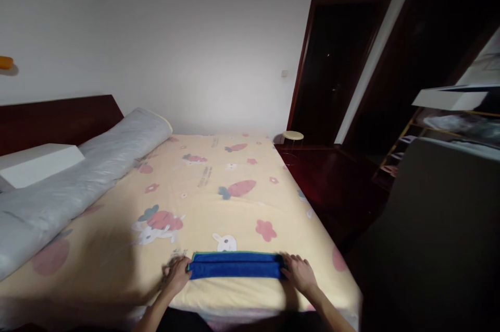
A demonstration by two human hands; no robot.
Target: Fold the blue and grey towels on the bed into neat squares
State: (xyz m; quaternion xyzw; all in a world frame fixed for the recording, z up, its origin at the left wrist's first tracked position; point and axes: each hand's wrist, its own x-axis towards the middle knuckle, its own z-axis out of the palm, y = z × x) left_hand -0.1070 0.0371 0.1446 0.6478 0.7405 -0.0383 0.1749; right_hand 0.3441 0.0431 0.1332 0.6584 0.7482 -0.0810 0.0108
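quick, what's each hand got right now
Left hand: closed, holding the left end of the folded blue cloth.
Right hand: closed, holding its right end.

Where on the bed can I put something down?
The widest bare stretch of sheet lies beyond the blue cloth, between the gray roll and the sheet's right edge. It's crowded at the near edge, where the left hand and right hand flank the cloth, and by the headboard and white block.

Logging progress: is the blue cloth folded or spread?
Folded: the blue cloth lies as a narrow strip with a lengthwise line, between left hand and right hand.
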